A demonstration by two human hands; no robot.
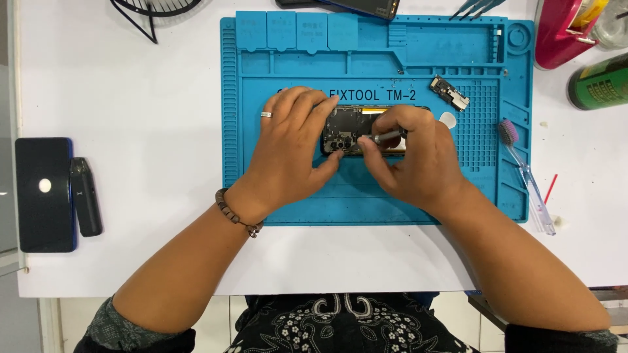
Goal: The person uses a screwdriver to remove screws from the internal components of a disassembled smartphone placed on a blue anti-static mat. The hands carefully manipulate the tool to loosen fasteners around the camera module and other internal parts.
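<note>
An opened phone with bare dark circuitry lies on a blue silicone repair mat. My left hand, with a ring on one finger and a bead bracelet at the wrist, grips the phone's left end. My right hand covers the phone's right part and pinches a thin grey metal tool, whose tip rests on the phone's inside. A small loose circuit board lies on the mat to the upper right, and a white pick sits just beside my right hand.
A purple-headed brush lies across the mat's right edge. A black phone and a small black device lie at the far left. A green can and a red container stand at the upper right. A black wire stand is at the top left.
</note>
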